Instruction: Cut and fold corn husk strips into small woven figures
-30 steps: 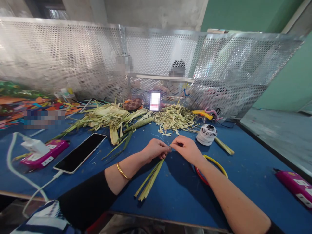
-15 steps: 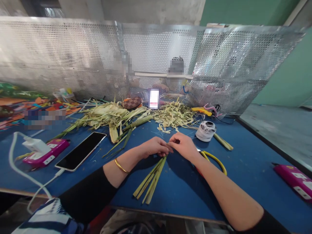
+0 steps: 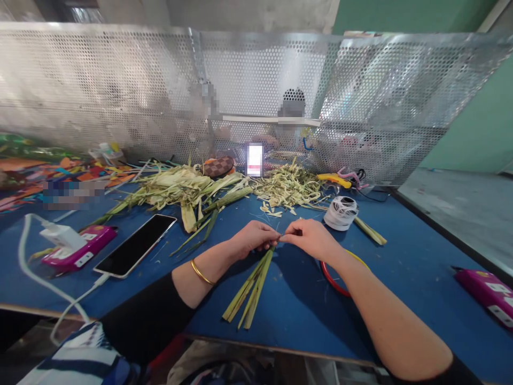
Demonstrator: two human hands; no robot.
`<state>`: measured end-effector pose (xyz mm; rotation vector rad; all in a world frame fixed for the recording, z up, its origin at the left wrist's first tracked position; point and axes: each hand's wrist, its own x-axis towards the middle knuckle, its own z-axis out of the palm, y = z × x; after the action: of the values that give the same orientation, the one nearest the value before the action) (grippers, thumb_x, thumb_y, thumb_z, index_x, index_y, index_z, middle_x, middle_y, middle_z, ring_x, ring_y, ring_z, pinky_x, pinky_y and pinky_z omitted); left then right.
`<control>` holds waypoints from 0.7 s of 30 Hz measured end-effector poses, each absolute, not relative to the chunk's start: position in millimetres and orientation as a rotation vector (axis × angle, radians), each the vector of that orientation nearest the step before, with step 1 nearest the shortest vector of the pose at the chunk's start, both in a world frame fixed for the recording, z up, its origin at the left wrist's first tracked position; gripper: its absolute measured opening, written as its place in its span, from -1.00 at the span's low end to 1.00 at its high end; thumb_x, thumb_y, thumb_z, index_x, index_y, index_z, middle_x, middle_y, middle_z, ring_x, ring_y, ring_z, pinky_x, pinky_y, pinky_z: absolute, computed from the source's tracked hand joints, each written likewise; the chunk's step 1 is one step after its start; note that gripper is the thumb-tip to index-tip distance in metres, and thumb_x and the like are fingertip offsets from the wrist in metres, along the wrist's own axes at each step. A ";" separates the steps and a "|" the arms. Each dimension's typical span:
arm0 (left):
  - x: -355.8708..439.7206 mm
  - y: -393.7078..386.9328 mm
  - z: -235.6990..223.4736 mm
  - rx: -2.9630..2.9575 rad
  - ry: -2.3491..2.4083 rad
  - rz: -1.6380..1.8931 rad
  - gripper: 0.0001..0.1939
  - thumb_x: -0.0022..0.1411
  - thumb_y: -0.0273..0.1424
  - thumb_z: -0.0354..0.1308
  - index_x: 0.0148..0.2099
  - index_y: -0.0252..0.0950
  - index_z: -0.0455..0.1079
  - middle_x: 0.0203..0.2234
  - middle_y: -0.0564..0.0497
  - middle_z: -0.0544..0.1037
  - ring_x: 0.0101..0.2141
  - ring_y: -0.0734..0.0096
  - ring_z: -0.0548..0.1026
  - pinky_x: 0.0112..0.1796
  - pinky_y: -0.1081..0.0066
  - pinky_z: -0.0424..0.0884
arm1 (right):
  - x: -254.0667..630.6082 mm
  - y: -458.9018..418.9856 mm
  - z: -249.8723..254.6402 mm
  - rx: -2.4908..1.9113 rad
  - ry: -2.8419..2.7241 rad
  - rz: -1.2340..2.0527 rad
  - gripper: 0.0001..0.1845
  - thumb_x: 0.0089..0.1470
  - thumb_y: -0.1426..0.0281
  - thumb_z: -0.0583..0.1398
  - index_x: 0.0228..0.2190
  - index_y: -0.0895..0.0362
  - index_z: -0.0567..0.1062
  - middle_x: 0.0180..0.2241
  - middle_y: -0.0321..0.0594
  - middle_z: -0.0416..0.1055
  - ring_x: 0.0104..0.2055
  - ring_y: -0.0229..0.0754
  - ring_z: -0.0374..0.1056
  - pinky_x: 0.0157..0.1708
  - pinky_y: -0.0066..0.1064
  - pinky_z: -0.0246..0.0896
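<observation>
My left hand [image 3: 258,235] is closed, its thumb and fingers pinching the top of a small bundle of green-yellow dried leaf strips [image 3: 253,289]. The strips fan out below it toward the table's front edge. Close against those fingertips, my right hand [image 3: 306,235] is also closed in a pinch. What lies between its thumb and finger is too small to make out; a faint thin line shows near the fingertips. Beyond the right hand stands a spool of white thread [image 3: 340,215]. Scissors with red and yellow handles [image 3: 334,283] lie partly hidden under my right forearm.
A heap of long leaves [image 3: 172,187] and a pile of shredded pieces [image 3: 286,187] lie at the back, with a lit phone [image 3: 255,159] between them. Left are a dark phone [image 3: 138,245] on a cable and a magenta power strip [image 3: 82,248]. A perforated metal screen [image 3: 252,64] stands behind.
My right hand has shifted slightly right, and its fingers are drawn a little away from the left hand's. The bundle remains in my left hand. The view has moved slightly.
</observation>
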<state>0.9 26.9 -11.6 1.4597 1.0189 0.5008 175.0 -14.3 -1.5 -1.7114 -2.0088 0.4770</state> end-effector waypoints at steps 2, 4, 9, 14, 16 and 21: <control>1.1 27.9 -13.6 1.457 1.027 0.507 -0.83 -0.01 -0.38 0.20 -0.58 -0.34 0.43 -0.70 0.11 0.37 -0.67 0.65 0.19 -0.63 0.54 0.03 | 172.1 -14.8 -2.7 -1.709 -2.062 0.451 -0.83 -0.02 0.30 0.21 -0.56 0.08 0.51 -0.52 -0.29 0.45 -0.46 -0.23 0.26 -0.46 -0.44 0.01; 1.0 29.2 -15.5 1.456 1.030 0.513 -0.84 -0.01 -0.37 0.21 -0.56 -0.34 0.44 -0.69 0.11 0.38 -0.67 0.65 0.19 -0.63 0.54 0.03 | 170.7 -14.5 -4.1 -1.678 -2.087 0.429 -0.83 -0.01 0.34 0.18 -0.57 0.09 0.50 -0.53 -0.29 0.43 -0.46 -0.25 0.25 -0.46 -0.44 0.00; 0.1 31.9 -17.8 1.434 1.009 0.532 -0.89 -0.03 -0.40 0.22 -0.46 -0.36 0.50 -0.66 0.09 0.43 -0.66 0.66 0.21 -0.63 0.55 0.03 | 173.2 -13.3 -5.8 -1.617 -2.054 0.570 -0.82 -0.01 0.32 0.17 -0.57 0.11 0.47 -0.60 -0.35 0.35 -0.54 -0.30 0.17 -0.51 -0.46 -0.02; -0.2 31.2 -17.0 1.411 1.031 0.565 -0.88 -0.11 -0.44 0.26 -0.42 -0.36 0.50 -0.67 0.10 0.42 -0.66 0.66 0.21 -0.64 0.56 0.02 | 176.2 -7.0 -15.0 -1.509 -1.899 0.745 -0.88 -0.02 0.35 0.16 -0.44 0.13 0.47 -0.50 -0.32 0.41 -0.55 -0.32 0.25 -0.48 -0.45 0.14; -0.4 30.9 -16.5 1.434 1.012 0.574 -0.88 -0.12 -0.44 0.26 -0.43 -0.36 0.48 -0.65 0.10 0.44 -0.67 0.66 0.22 -0.65 0.57 0.02 | 174.7 -3.5 -21.4 -1.452 -1.711 0.826 -0.78 -0.01 0.45 0.11 -0.25 0.12 0.41 -0.29 -0.24 0.46 -0.53 -0.33 0.34 -0.41 -0.41 0.25; -1.1 34.6 -18.6 1.575 0.986 0.604 -0.92 -0.12 -0.46 0.25 -0.46 -0.35 0.46 -0.64 0.10 0.47 -0.64 0.61 0.29 -0.61 0.57 0.11 | 168.5 0.3 -35.2 -1.333 -1.760 0.979 -0.69 -0.03 0.58 0.04 -0.21 0.11 0.36 -0.27 -0.19 0.49 -0.42 -0.24 0.45 -0.29 -0.33 0.33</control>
<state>-1.1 34.6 -18.6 1.5748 0.9863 0.6037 168.5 0.3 -35.2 -1.3327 -1.7596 0.9791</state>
